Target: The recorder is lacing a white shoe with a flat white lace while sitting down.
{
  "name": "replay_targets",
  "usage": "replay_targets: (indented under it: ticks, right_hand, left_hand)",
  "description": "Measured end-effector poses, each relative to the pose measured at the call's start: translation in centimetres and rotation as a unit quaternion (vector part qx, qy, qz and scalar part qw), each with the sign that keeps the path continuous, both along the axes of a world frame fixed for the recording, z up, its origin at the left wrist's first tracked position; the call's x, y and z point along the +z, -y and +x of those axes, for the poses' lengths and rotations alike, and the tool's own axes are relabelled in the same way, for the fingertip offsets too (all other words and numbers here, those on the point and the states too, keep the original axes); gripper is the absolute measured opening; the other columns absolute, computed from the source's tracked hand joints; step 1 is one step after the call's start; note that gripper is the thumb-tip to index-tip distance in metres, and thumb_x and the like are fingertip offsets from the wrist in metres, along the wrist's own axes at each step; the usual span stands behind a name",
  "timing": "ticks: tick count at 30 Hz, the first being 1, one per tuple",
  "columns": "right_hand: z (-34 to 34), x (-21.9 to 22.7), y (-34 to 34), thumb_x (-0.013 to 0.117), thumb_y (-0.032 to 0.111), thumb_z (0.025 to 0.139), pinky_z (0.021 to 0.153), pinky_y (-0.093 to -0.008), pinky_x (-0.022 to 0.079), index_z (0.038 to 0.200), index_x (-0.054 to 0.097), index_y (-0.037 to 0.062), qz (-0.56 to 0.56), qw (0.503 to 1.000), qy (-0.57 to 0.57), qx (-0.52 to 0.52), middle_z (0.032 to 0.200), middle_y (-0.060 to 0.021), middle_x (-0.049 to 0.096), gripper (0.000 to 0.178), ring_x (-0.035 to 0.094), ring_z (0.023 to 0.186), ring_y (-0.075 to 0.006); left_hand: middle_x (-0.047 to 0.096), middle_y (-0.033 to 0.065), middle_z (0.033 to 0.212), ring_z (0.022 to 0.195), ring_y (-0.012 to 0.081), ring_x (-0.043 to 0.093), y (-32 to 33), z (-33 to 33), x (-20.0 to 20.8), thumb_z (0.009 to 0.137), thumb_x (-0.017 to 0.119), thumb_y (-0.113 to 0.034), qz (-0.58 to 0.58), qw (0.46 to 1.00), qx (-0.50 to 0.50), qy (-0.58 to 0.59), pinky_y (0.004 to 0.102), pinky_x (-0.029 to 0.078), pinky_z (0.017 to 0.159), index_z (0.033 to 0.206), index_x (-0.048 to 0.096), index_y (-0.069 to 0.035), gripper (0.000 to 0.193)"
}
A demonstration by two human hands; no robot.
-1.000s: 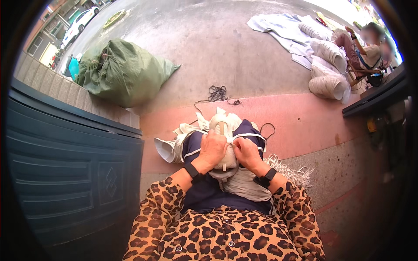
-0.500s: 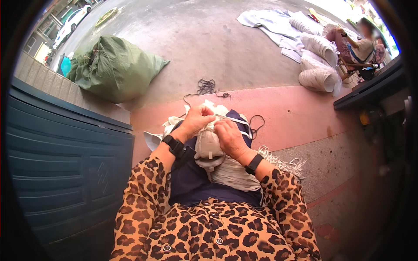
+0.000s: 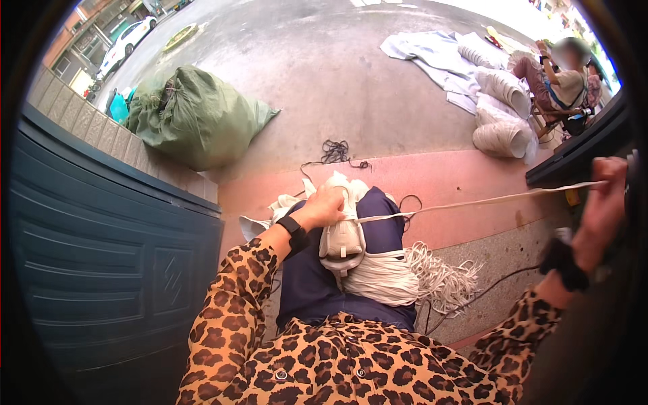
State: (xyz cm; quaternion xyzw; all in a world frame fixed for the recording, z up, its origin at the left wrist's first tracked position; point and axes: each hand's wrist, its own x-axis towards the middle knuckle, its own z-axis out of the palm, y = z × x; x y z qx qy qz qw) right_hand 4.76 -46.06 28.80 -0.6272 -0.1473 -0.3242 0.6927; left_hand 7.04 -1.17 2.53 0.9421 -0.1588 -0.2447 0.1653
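Observation:
A beige shoe [image 3: 342, 244] rests on my dark-trousered lap, its heel toward me. My left hand [image 3: 325, 206] is closed on the upper part of the shoe, fingers partly hidden behind it. From there a flat off-white shoelace [image 3: 472, 202] runs taut to the far right. Its other end is in my right hand [image 3: 601, 212], closed and raised beside the dark door frame, somewhat blurred. Across my right thigh lies a thick bundle of off-white laces [image 3: 385, 280], with loose ends spilling past my leg. White cloth-like pieces [image 3: 287, 202] lie beyond my left knee.
A large green sack [image 3: 196, 121] stands ahead to the left, near a blue panelled door [image 3: 121, 243]. Black cord [image 3: 334, 152] lies tangled on the floor ahead. White rolled bundles [image 3: 503, 131] and a seated person [image 3: 567, 81] are at the far right.
My right hand has swung from beside the left hand out to the far right, drawing the shoelace taut. My left hand stays at the shoe. The view has shifted slightly.

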Motion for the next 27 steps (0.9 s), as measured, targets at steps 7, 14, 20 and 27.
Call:
replay_targets:
  ticks: [7,14,20,27]
  right_hand:
    - [-0.4,-19.6,-16.2,0.053,0.022,0.089,0.037,-0.0163,0.029,0.093,0.054,0.0085,0.044,0.877,-0.44,0.189,0.064,0.0048,0.047,0.014,0.039,0.046,-0.0018]
    - [-5.1,-26.7,-25.4,0.063,0.016,0.081,0.058,-0.0183,0.04,0.092,0.06,-0.0016,-0.103,0.805,-0.484,0.327,0.077,0.0034,0.057,0.022,0.048,0.067,-0.0029]
    - [-6.5,-29.3,-26.4,0.063,0.024,0.076,0.06,-0.03,0.047,0.081,0.066,0.0042,-0.295,0.783,-0.444,0.321,0.067,-0.0103,0.062,0.02,0.06,0.062,-0.0186]
    - [-4.9,-27.3,-30.6,0.058,0.024,0.078,0.062,-0.0397,0.048,0.081,0.065,0.008,-0.478,0.815,-0.264,0.195,0.072,-0.0142,0.063,0.018,0.062,0.07,-0.0308]
  left_hand:
    - [0.058,0.0207,0.089,0.092,0.0353,0.054,-0.9,-1.1,-0.6,0.073,0.06,-0.015,-0.018,0.997,-0.029,0.074,0.043,0.046,0.075,0.082,0.059,-0.004,0.015]
    - [0.059,0.0112,0.067,0.077,0.0312,0.057,-2.2,-3.3,0.9,0.071,0.058,-0.016,0.03,0.995,-0.063,0.066,0.0431,0.044,0.064,0.073,0.061,-0.007,0.01]
    - [0.058,0.006,0.064,0.073,0.0234,0.055,-3.0,-7.6,1.1,0.066,0.058,-0.011,0.05,0.96,-0.138,0.24,0.0387,0.04,0.065,0.068,0.058,-0.009,0.003]
    - [0.056,0.0075,0.057,0.065,0.0229,0.056,-5.4,-7.6,-0.6,0.068,0.054,-0.01,0.093,0.921,-0.057,0.374,0.0367,0.04,0.063,0.064,0.052,-0.009,0.005]
